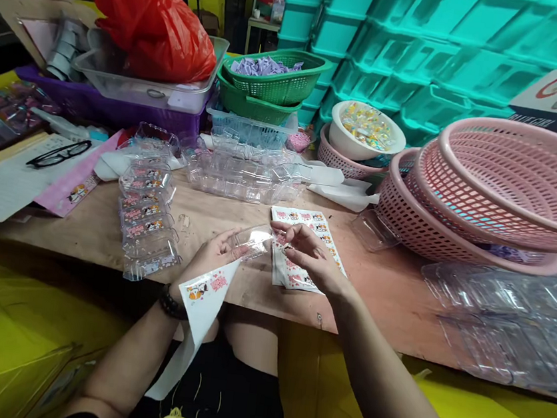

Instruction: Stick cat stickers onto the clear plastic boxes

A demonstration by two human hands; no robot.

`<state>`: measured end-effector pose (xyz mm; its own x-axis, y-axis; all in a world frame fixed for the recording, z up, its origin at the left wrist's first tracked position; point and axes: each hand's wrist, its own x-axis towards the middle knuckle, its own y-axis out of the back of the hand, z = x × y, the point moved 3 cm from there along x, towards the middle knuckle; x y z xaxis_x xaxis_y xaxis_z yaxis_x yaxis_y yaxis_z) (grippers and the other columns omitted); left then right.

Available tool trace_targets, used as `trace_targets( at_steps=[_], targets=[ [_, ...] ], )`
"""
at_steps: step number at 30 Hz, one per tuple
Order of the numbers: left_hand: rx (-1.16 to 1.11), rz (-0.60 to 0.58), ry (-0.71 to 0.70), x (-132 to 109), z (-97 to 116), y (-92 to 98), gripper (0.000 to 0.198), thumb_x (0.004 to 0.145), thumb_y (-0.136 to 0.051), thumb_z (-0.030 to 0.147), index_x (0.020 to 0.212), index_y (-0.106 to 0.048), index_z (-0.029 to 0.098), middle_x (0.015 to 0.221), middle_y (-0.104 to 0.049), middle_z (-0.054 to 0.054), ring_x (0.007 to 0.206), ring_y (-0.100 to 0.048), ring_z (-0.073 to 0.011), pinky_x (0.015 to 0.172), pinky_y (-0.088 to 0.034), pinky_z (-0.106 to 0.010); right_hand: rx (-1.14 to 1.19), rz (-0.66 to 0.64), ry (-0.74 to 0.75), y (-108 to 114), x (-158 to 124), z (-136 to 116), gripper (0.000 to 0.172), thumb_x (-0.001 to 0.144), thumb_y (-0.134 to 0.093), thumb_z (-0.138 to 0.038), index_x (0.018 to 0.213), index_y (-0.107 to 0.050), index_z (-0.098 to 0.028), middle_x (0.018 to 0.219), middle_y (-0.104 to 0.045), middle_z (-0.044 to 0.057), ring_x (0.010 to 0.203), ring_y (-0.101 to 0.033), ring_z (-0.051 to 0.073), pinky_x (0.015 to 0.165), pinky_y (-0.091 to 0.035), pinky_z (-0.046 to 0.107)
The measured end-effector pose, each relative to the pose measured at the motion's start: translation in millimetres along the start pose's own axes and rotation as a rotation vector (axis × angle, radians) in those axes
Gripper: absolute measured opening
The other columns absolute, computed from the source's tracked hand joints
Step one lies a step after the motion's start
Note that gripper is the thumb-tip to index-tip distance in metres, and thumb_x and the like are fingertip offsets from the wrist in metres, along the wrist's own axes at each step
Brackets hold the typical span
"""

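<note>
My left hand [218,252] is closed on a clear plastic case [255,240], held over the front of the table. A white strip of stickers [204,304] with cartoon and pink prints hangs over my left wrist and forearm. My right hand [308,253] is beside the case's right edge, its fingers bent toward the thumb. Whether a small sticker is between those fingers is unclear, as pink prints lie behind them. Under that hand are white sticker sheets [326,231], partly covered. To the left stands a row of clear cases [149,221] bearing cartoon stickers.
Clear plastic cases [242,175] are piled behind my hands, and more [511,329] lie at right. Pink baskets [478,225], a white bowl [340,132] and green baskets [272,91] line the back. Glasses [58,154] rest on papers at left. Teal crates [426,58] rise behind.
</note>
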<state>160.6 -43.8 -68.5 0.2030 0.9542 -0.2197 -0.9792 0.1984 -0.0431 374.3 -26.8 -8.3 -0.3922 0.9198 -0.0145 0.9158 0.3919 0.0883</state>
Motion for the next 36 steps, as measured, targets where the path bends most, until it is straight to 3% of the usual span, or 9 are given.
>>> trace_targets(
  at_steps=[4,8,10,13,19,24,32,36],
  targets=[
    [0.28,0.049,-0.121,-20.5,18.5,0.3,0.06,0.083,-0.073,0.039,0.138,-0.058,0.021,0.071,-0.056,0.002,0.058,-0.049,-0.012,0.055,-0.039,-0.022,-0.048,0.046,-0.004,-5.6,-13.5,-27.9,0.039,0.075,-0.074,-0.055,0.08,-0.052,-0.023,0.124,-0.062,0.011,0.12,-0.056,0.028,0.093,-0.046,0.042],
    [0.594,0.043,-0.212,-43.3,28.7,-1.4,0.055,0.082,-0.075,0.036,0.135,-0.061,0.032,0.088,-0.06,-0.001,0.065,-0.056,-0.0138,0.071,-0.049,-0.026,-0.229,-0.05,-0.079,-25.0,-28.4,-52.5,0.033,0.082,-0.069,-0.051,0.075,-0.056,-0.021,0.091,-0.064,0.005,0.086,-0.059,0.02,0.076,-0.047,0.033],
    [0.714,0.053,-0.251,-49.4,27.1,-0.6,0.057,0.082,-0.076,0.036,0.136,-0.06,0.035,0.096,-0.059,-0.001,0.072,-0.06,-0.0151,0.077,-0.051,-0.028,-0.309,-0.105,-0.119,-34.3,-32.0,-53.0,0.032,0.085,-0.066,-0.05,0.076,-0.058,-0.02,0.076,-0.059,0.001,0.074,-0.054,0.016,0.07,-0.044,0.031],
    [0.816,0.054,-0.294,-52.9,21.8,1.7,0.057,0.082,-0.075,0.036,0.136,-0.058,0.035,0.112,-0.056,-0.004,0.083,-0.065,-0.0165,0.085,-0.055,-0.033,-0.368,-0.123,-0.188,-41.5,-32.6,-43.5,0.035,0.085,-0.064,-0.053,0.078,-0.059,-0.019,0.07,-0.055,-0.001,0.066,-0.048,0.014,0.064,-0.04,0.029],
    [0.846,-0.022,-0.344,-51.5,17.5,4.2,0.055,0.086,-0.072,0.031,0.137,-0.055,0.034,0.139,-0.054,-0.004,0.103,-0.069,-0.0204,0.09,-0.058,-0.036,-0.45,-0.186,-0.261,-48.1,-27.0,-31.5,0.028,0.087,-0.061,-0.045,0.078,-0.059,-0.019,0.074,-0.059,0.0,0.069,-0.051,0.014,0.065,-0.039,0.029],
    [0.79,-0.102,-0.379,-48.1,17.6,4.9,0.053,0.09,-0.067,0.027,0.14,-0.051,0.031,0.144,-0.056,-0.004,0.129,-0.057,-0.0222,0.096,-0.056,-0.033,-0.508,-0.182,-0.26,-51.7,-21.4,-30.1,0.019,0.087,-0.063,-0.037,0.095,-0.063,-0.02,0.079,-0.064,0.001,0.07,-0.055,0.015,0.066,-0.042,0.029],
    [0.799,-0.143,-0.37,-43.5,13.4,7.1,0.055,0.092,-0.064,0.028,0.144,-0.047,0.027,0.146,-0.054,-0.007,0.133,-0.054,-0.0235,0.101,-0.054,-0.036,-0.545,-0.188,-0.3,-52.4,-16.5,-32.0,0.022,0.086,-0.064,-0.04,0.088,-0.064,-0.018,0.081,-0.067,0.003,0.073,-0.058,0.016,0.067,-0.043,0.028],
    [0.829,-0.14,-0.388,-41.8,11.7,8.2,0.057,0.092,-0.064,0.03,0.146,-0.045,0.029,0.147,-0.053,-0.006,0.133,-0.054,-0.0243,0.102,-0.053,-0.036,-0.567,-0.199,-0.28,-53.7,-14.0,-33.4,0.016,0.088,-0.062,-0.034,0.088,-0.062,-0.018,0.08,-0.066,0.002,0.071,-0.057,0.015,0.067,-0.043,0.028]
  ],
)
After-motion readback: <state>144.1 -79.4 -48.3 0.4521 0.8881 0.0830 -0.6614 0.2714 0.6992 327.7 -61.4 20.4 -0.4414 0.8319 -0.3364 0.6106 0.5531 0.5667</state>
